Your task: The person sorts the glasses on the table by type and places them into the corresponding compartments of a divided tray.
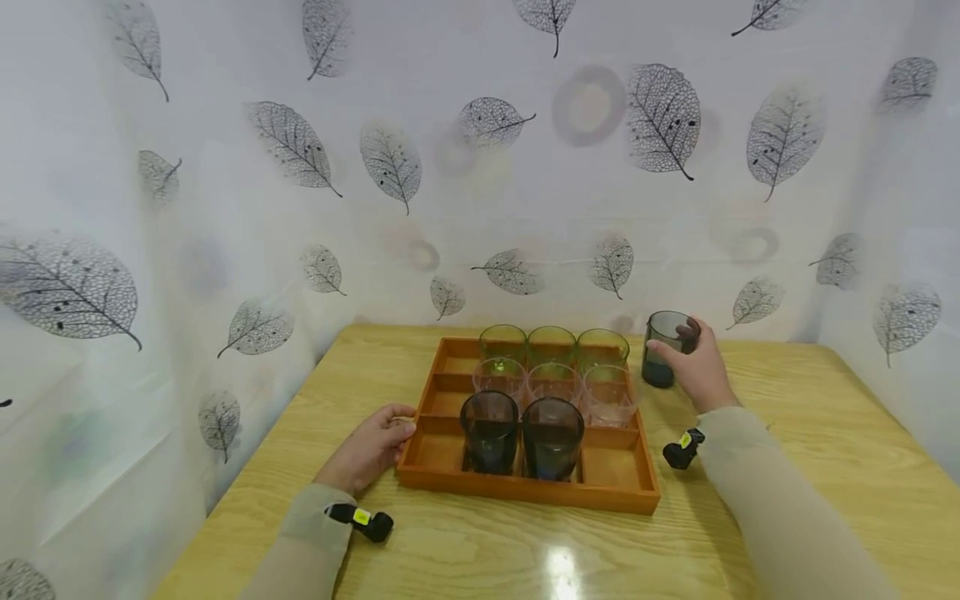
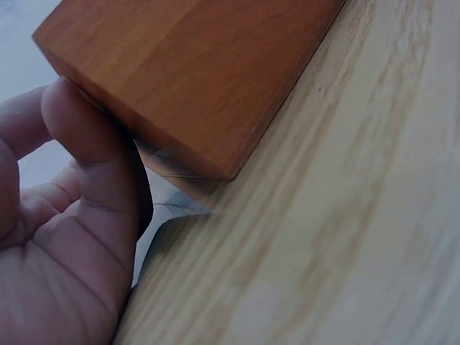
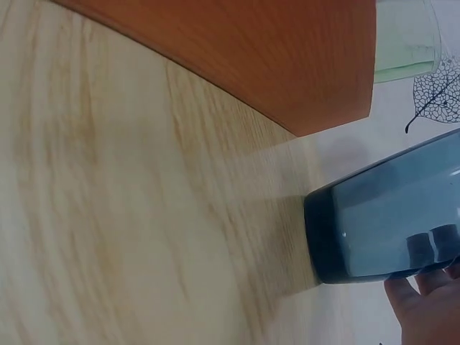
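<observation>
A wooden tray [image 1: 525,493] with divided rows lies on the table. Its back row holds three green glasses [image 1: 551,346], its middle row three clear glasses [image 1: 611,396], and its front row two dark grey glasses [image 1: 489,433]. At the tray's left side, my left hand [image 1: 369,450] holds the edge; the left wrist view has the thumb [image 2: 83,122] against the tray wall [image 2: 187,79]. To the right of the tray, my right hand [image 1: 701,367] grips another dark grey glass [image 1: 660,367], upright with its base close to the tabletop. Its fingers wrap the glass's right side.
The light wood table [image 1: 840,450] extends on both sides of the tray. A white curtain with printed leaves [image 1: 525,208] hangs behind and along the left. A black wrist camera [image 1: 367,523] is strapped to the left sleeve, another [image 1: 682,450] to the right.
</observation>
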`<state>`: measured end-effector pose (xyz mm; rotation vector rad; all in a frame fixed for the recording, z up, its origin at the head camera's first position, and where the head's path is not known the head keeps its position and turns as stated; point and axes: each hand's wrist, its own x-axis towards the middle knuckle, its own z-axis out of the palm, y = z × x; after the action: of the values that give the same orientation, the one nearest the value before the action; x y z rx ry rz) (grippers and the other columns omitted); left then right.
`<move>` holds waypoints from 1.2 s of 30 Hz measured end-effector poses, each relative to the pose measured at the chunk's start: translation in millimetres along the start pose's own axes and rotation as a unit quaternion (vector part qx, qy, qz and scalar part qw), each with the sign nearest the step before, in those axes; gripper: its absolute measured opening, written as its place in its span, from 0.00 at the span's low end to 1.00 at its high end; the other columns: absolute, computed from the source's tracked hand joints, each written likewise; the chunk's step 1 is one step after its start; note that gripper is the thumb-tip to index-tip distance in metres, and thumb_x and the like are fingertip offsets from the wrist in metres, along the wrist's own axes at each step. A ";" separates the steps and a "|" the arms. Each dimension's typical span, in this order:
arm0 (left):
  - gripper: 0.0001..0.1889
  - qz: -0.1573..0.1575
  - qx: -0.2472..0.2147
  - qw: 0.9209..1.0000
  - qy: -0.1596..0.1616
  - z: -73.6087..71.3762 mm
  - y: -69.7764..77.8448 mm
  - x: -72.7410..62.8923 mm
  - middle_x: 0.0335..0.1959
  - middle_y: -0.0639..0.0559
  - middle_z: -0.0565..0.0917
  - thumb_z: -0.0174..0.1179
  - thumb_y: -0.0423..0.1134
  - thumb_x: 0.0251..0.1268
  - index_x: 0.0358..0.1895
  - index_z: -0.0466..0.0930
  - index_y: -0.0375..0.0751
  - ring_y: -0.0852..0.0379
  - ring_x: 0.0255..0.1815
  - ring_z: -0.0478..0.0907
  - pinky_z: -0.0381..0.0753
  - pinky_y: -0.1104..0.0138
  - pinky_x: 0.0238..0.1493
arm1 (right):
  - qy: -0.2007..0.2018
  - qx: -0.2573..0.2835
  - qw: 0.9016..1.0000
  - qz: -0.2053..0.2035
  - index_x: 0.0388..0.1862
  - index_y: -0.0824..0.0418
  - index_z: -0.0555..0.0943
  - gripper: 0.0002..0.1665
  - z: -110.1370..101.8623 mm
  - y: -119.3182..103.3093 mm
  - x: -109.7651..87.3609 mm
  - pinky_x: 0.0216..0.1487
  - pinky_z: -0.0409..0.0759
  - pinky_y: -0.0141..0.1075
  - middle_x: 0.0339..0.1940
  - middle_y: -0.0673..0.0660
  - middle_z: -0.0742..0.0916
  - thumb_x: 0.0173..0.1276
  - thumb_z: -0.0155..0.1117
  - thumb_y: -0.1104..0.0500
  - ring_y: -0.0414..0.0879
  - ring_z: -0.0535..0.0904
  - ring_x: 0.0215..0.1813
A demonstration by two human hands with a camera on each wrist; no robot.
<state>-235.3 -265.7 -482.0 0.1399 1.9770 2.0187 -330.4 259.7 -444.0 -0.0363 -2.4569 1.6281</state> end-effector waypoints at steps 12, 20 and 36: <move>0.19 -0.001 0.008 1.000 0.004 1.1 0.1 1.3 0.35 0.52 0.75 0.51 0.33 0.80 0.65 0.61 0.28 0.60 0.27 0.69 0.74 0.69 0.29 | 0.012 -0.005 1.000 -0.002 0.83 0.63 0.43 0.62 -2.5 -1.0 -7.3 0.70 0.60 0.61 0.77 0.69 0.63 0.69 0.66 0.36 0.66 0.58 0.76; 0.20 -0.005 0.012 1.000 0.006 0.1 0.5 0.5 0.35 0.52 0.75 0.53 0.35 0.80 0.66 0.61 0.29 0.60 0.26 0.68 0.75 0.69 0.29 | 0.000 -0.017 1.000 0.000 0.83 0.63 0.42 0.64 -7.2 -0.7 -15.3 0.70 0.60 0.61 0.77 0.68 0.64 0.67 0.67 0.34 0.65 0.58 0.76; 0.20 -0.004 0.009 1.000 0.005 0.9 2.2 -0.8 0.35 0.52 0.75 0.53 0.34 0.80 0.66 0.61 0.29 0.60 0.26 0.68 0.74 0.69 0.29 | -0.018 -0.024 0.999 -0.026 0.83 0.64 0.47 0.59 -16.2 -2.8 -35.3 0.69 0.62 0.60 0.75 0.68 0.67 0.69 0.67 0.37 0.64 0.63 0.73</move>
<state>-234.6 -265.0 -479.6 0.1250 1.9994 2.0012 -292.7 268.8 -440.5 0.0494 -2.5016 1.5612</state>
